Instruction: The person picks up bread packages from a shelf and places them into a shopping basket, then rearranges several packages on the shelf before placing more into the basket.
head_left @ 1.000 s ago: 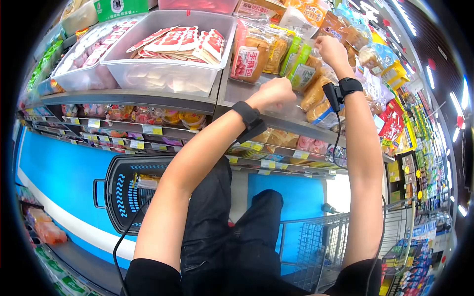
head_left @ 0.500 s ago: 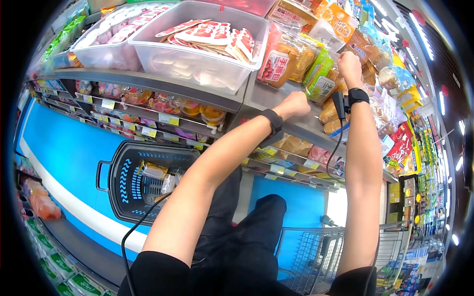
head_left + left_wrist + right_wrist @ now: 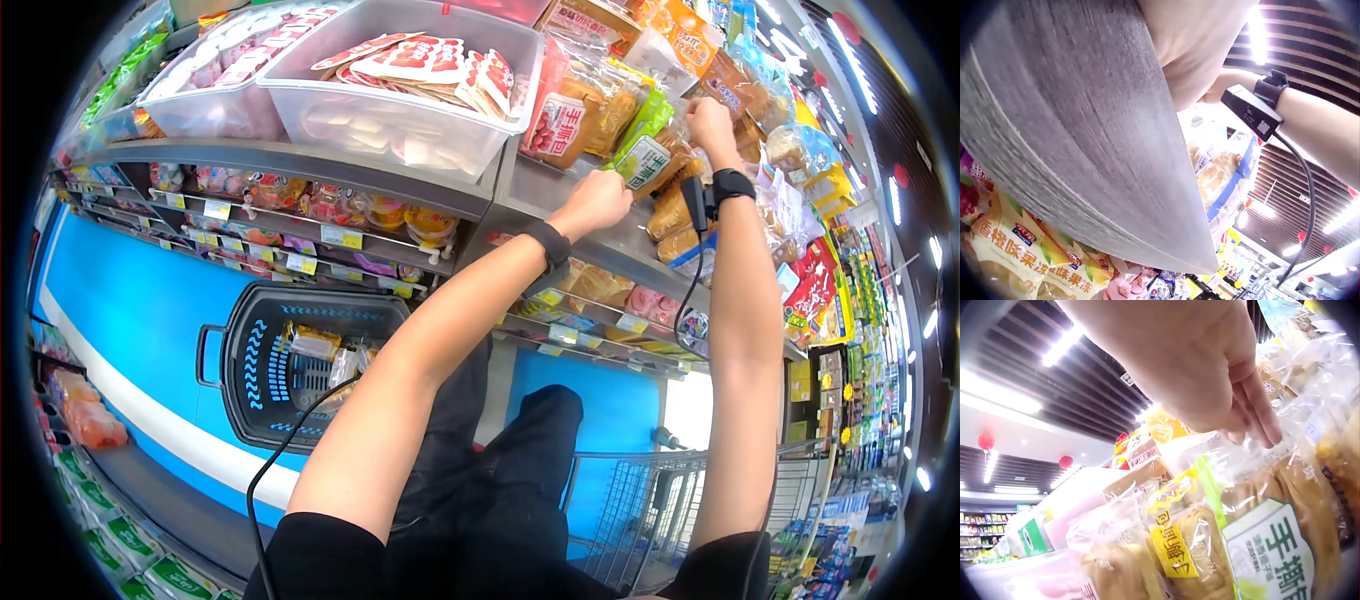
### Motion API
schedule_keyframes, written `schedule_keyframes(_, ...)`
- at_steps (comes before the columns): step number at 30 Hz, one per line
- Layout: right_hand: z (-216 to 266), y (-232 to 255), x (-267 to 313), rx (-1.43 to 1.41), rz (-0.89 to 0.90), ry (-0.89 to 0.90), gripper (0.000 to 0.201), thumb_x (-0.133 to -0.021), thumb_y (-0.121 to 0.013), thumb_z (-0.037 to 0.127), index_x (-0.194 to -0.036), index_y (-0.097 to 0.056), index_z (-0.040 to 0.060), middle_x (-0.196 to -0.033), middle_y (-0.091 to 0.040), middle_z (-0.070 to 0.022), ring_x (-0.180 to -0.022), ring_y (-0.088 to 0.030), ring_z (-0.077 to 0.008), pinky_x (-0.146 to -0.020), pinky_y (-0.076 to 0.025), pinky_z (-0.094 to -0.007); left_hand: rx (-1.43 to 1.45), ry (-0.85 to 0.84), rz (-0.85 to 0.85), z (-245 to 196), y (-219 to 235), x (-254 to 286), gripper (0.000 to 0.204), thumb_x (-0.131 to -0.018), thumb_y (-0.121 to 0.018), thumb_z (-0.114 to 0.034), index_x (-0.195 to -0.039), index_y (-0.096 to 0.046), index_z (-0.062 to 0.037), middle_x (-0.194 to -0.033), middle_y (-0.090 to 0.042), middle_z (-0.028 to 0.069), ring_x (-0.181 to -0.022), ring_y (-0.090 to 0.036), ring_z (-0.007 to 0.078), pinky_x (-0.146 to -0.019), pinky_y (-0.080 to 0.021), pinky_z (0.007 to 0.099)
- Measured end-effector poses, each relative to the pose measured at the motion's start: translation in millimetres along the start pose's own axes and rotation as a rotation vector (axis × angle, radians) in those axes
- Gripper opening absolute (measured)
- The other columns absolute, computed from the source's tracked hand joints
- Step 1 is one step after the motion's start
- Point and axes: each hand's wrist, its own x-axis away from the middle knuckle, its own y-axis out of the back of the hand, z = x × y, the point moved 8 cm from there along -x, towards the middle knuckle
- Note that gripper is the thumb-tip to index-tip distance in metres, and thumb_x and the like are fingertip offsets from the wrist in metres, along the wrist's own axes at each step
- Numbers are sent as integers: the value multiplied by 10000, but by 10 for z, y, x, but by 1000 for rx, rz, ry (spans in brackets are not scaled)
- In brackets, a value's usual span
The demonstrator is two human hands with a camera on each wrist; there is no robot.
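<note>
My right hand (image 3: 710,128) is over the packs of bread on the shelf. In the right wrist view its fingers (image 3: 1260,415) point down and pinch the clear wrapper at the top of a bread pack (image 3: 1269,540) with a green and white label. That pack leans toward my left hand (image 3: 597,198), which is at the shelf's front edge with its fingers loosely curled, fingertips close to the pack's lower corner. In the left wrist view the grey shelf board (image 3: 1085,119) covers much of the frame, and the left fingers are hidden.
A clear plastic bin (image 3: 400,110) of red and white cards stands left of the bread. A black shopping basket (image 3: 240,370) with a few packaged items is on the blue floor. A wire cart (image 3: 640,500) stands at lower right. Lower shelves hold bagged sweets (image 3: 1029,250).
The head view has turned, so the shelf sits further right. In the last half second the green-labelled bread pack has tilted and shifted slightly left, toward my left hand.
</note>
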Motion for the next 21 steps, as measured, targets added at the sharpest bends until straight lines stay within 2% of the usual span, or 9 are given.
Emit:
schedule_keyframes(1, 91, 29, 42, 121, -67, 102, 177, -811, -550, 118, -845, -707, 43, -866, -668, -242, -859, -660, -397, -802, -522, -462, -6, -7, -6, 14, 23, -31, 258, -825, -582, -203, -895, -697, 18, -900, -668, 249, -907, -648, 396, -822, -497, 464)
schedule_keyframes(6, 151, 168, 43, -24, -109, 97, 158, -830, -563, 121, -889, -687, 44, -901, -665, -231, -886, -647, -392, -810, -511, -452, -118, 0, 22, 46, 36, -19, 328, -755, -549, -117, -1001, -670, 64, -1058, -641, 295, -1063, -595, 426, -927, -471, 454)
schedule_keyframes(8, 161, 127, 80, -40, -117, 126, 154, -832, -567, 118, -901, -681, 39, -899, -664, -231, -883, -645, -394, -807, -510, -452, -220, 88, 246, 3, -33, -3, 429, -734, -543, -98, -1117, -631, 73, -1206, -578, 306, -1178, -526, 427, -1006, -432, 431)
schedule_keyframes(9, 190, 132, 92, -58, -131, 164, 153, -834, -572, 115, -912, -676, 35, -897, -663, -230, -880, -643, -395, -804, -509, -451, -222, 79, 250, 16, -85, -26, 429, -734, -543, -98, -1117, -631, 73, -1206, -578, 306, -1178, -526, 427, -1006, -432, 431)
schedule_keyframes(12, 193, 150, 83, -26, -160, 223, 140, -832, -556, 84, -902, -670, 41, -898, -666, -220, -876, -645, -394, -786, -509, -461, -103, 198, 63, 208, -63, -75, 532, -718, -575, -95, -1237, -589, 17, -1401, -439, 246, -1300, -411, 394, -1099, -344, 417)
schedule_keyframes(15, 207, 182, 56, 8, -152, 247, 147, -830, -545, 66, -909, -667, 48, -893, -668, -217, -886, -647, -390, -780, -513, -463, -113, 115, 28, 181, -7, -100, 514, -718, -588, -97, -1220, -602, 12, -1381, -437, 264, -1293, -407, 404, -1098, -341, 428)
schedule_keyframes(17, 245, 174, 79, 25, -139, 238, 153, -830, -539, 57, -916, -665, 49, -890, -668, -218, -895, -649, -388, -780, -516, -462, -138, 103, 105, 170, -72, -83, 593, -713, -612, -126, -1292, -549, -13, -1367, -449, 259, -1278, -419, 406, -1087, -354, 432)
schedule_keyframes(20, 203, -3, 39, 212, -89, 230, 148, -820, -559, 64, -907, -670, 21, -908, -668, -253, -897, -654, -406, -781, -535, -468, -226, 228, 405, 8, -85, 106, 768, -698, -629, -165, -1420, -392, -58, -1389, -452, 224, -1276, -395, 443, -1064, -368, 467)
schedule_keyframes(21, 175, -36, 40, 214, -95, 230, 148, -820, -559, 64, -907, -670, 21, -908, -668, -253, -897, -654, -406, -781, -535, -468, -228, 223, 401, 32, -113, 77, 768, -698, -629, -165, -1420, -392, -58, -1389, -452, 224, -1276, -395, 443, -1064, -368, 467)
